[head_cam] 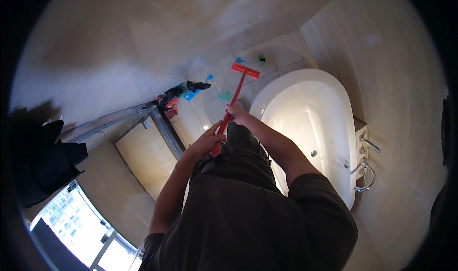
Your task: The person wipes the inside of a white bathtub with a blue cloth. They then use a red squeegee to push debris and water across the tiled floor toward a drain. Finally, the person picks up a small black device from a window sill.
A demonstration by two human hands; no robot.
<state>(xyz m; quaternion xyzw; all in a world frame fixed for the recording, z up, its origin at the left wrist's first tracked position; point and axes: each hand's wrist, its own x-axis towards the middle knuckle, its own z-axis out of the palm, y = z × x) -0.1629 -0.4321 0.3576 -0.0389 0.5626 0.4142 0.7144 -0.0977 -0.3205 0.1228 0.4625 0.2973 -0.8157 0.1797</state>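
A red tool with a long handle and a T-shaped head, like a squeegee or brush (238, 92), extends from my two hands over the tiled floor. Its head points away from me. My right hand (236, 114) is closed around the middle of the handle. Lower down, near the handle's end, my left hand (208, 141) grips it, the fingers partly curled around it. Whether the head bears bristles or a rubber blade cannot be told. On the floor beyond lie a green smear or tuft (225, 96), a blue scrap (239, 60) and a small dark object (262, 59).
A white oval bathtub (343, 88) stands at my right, with chrome taps (366, 178) on its far side. Crumpled black, red and blue cloths or bags (175, 95) lie along the wall at left. A dark-framed doorway or partition (168, 131) is beside my left arm.
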